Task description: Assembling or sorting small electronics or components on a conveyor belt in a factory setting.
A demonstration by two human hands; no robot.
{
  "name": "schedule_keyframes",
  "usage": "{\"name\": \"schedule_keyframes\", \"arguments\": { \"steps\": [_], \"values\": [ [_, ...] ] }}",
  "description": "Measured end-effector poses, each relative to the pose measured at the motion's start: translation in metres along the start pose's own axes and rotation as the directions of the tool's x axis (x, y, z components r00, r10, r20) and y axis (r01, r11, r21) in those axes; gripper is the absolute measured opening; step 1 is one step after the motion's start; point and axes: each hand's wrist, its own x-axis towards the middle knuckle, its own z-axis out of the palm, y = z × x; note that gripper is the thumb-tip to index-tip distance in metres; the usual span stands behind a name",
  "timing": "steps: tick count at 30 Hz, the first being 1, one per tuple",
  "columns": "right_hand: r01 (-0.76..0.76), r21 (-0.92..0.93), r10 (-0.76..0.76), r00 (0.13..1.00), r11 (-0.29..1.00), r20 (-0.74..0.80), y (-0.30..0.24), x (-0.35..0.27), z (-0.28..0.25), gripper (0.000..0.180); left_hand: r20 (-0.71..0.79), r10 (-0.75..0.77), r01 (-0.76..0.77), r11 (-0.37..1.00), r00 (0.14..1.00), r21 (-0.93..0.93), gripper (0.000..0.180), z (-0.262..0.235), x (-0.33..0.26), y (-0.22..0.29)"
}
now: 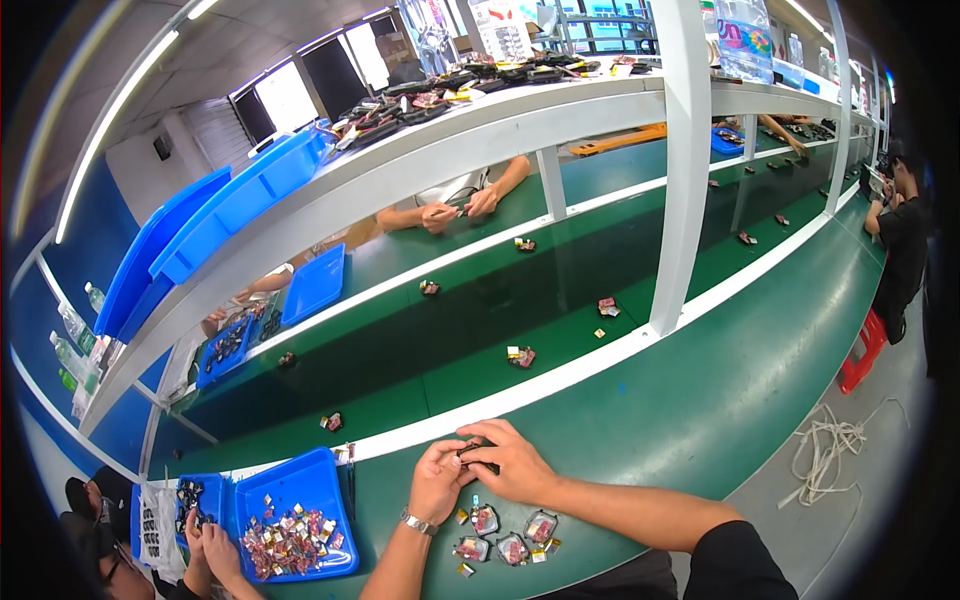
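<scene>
My left hand (436, 484), with a metal watch on its wrist, and my right hand (512, 466) meet over the green bench. Their fingers are closed around a small black part (480, 460), mostly hidden by the fingers. Just below the hands, on the bench, lie several small dark-rimmed housings (513, 548) with reddish wires inside and small yellowish pieces beside them. To the left of my left forearm, a blue tray (347, 515) holds a heap of small parts with red wires and silvery-yellow pieces.
A conveyor belt (470, 320) carrying scattered wired assemblies (520, 356) runs beyond the bench rail. A white post (683, 180) and overhead shelf stand ahead. At left, a co-worker's hands (210, 548) work by another blue tray. Another person's hands (460, 208) work across the belt.
</scene>
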Motion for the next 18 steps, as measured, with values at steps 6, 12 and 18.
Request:
{"name": "schedule_keyframes", "arguments": {
  "steps": [6,12,18],
  "values": [
    [0.015,-0.078,-0.014,1.000,0.997,0.013,0.003,-0.002,-0.004,0.022,-0.007,0.024,-0.024,0.999,1.000,-0.034,0.022,0.000,0.000,-0.003],
    [-0.055,-0.003,0.055,0.998,0.998,-0.010,0.004,-0.006,0.003,0.022,-0.011,0.047,-0.047,0.999,0.999,-0.003,0.022,0.002,-0.001,-0.005],
    [0.027,-0.102,-0.030,0.999,0.994,-0.026,0.003,0.003,-0.003,0.023,-0.085,0.014,-0.017,0.999,0.996,-0.042,0.025,0.012,0.002,0.000]
  ]
}}
